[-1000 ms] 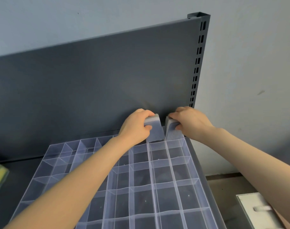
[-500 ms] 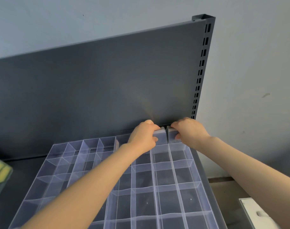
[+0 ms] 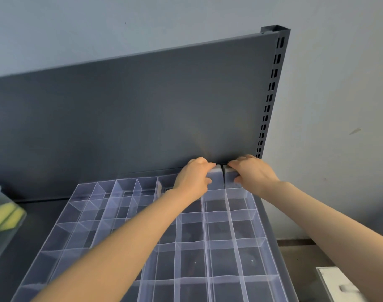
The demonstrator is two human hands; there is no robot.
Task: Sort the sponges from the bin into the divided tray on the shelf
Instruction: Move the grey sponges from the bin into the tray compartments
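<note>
Left grey sponge (image 3: 215,178): stands on edge in the back row of the divided tray, in the second compartment from the right end, its top above the tray's rim.
Right grey sponge (image 3: 229,178): stands on edge in the back right corner compartment, just beside the left grey sponge, with a narrow dark gap between the two.
Left hand (image 3: 194,179): the grip is closed on the left grey sponge, with the fingers curled over its top edge and the thumb on the face nearer the camera.
Right hand (image 3: 254,173): the grip is closed on the right grey sponge, with the fingertips on its top edge and the thumb low on its near face.
Divided tray (image 3: 218,260): clear plastic, split by thin walls into many rectangular compartments. It lies flat on the shelf with its far edge near the back panel. Both forearms reach across it.
Shelf (image 3: 40,214): dark grey, carrying the tray and the bin.
Bin (image 3: 0,234): translucent, at the left edge of the view, well apart from the hands, only partly in frame.
Yellow-green sponges (image 3: 5,214): seen through the bin's wall, blurred.
Back panel (image 3: 142,116): dark grey, upright behind the tray.
Slotted upright (image 3: 271,88): at the panel's right end, with a column of slots.
Wall (image 3: 338,105): pale, behind and to the right of the shelf.
White object (image 3: 338,286): bottom right corner, below shelf level, too cut off to tell what it is.
</note>
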